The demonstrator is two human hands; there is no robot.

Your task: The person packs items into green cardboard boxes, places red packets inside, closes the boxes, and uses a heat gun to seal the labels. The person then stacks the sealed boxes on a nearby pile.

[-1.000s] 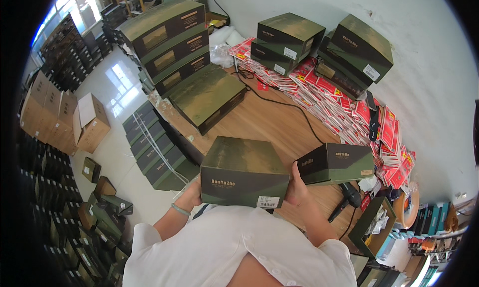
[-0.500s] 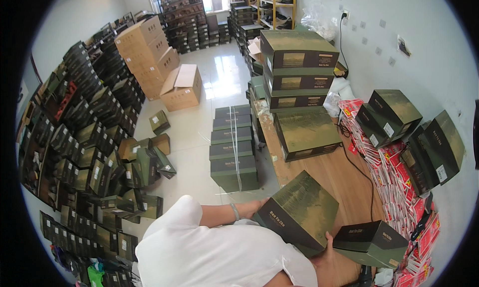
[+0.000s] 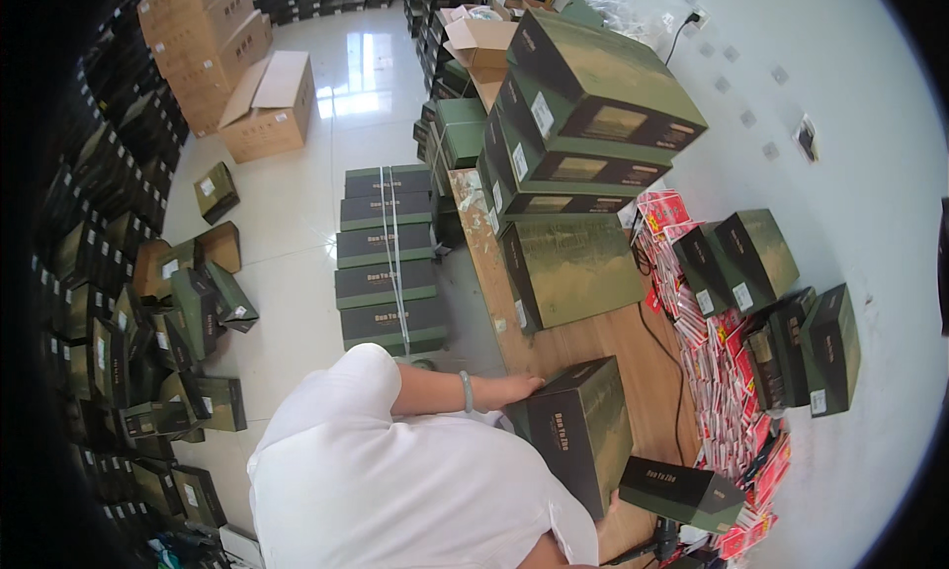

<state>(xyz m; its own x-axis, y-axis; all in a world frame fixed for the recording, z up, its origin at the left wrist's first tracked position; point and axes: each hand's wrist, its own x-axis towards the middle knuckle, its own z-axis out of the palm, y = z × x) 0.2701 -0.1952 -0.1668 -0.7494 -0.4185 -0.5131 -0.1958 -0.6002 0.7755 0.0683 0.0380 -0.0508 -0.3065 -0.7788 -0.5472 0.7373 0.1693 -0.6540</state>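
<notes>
A dark green shoe box [image 3: 575, 431] with a black side is held between my two hands over the wooden table's near part. My left hand [image 3: 507, 389], with a bracelet at its wrist, grips the far left corner. At the near right corner my right hand [image 3: 608, 508] shows only partly; the box and my white sleeve hide the rest. A smaller green and black box [image 3: 682, 492] lies just right of the held one. Beyond it sits a large flat green box [image 3: 571, 270] on the table.
Green boxes [image 3: 593, 104] are stacked at the table's far end. Red and white packets [image 3: 687, 361] line the wall side, with more boxes [image 3: 830, 350] on them. A black cable [image 3: 664, 347] crosses the tabletop [image 3: 652, 411]. Strapped boxes [image 3: 390, 262] and cartons [image 3: 265, 104] stand on the floor.
The view has shifted and turned. The held shoe box is tilted, its black side showing more and its top less. Both hands stay on it, the right one now more hidden.
</notes>
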